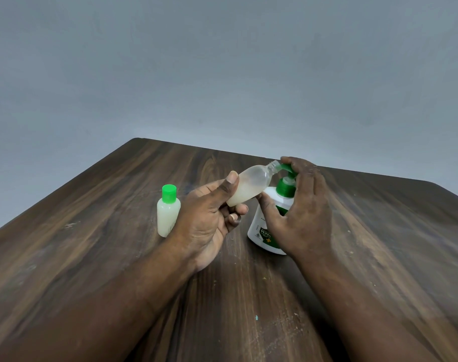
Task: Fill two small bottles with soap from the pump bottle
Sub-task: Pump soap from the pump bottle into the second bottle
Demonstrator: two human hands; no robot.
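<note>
Plastic, small and translucent, the open bottle (248, 185) is tilted, its neck up against the green nozzle of the pump bottle (271, 226) at centre right of the wooden table (118, 257). The left hand (209, 220) grips its lower body between thumb and fingers; pale soap fills about its lower half. It looks light, slightly squeezable and likely slick if soap drips — best held round the body, as here. The right hand (298, 210) curls over the pump head, thumb against the pump bottle's shoulder. A capped bottle (168, 212) — full, green lid on — stands just left of the left hand.
</note>
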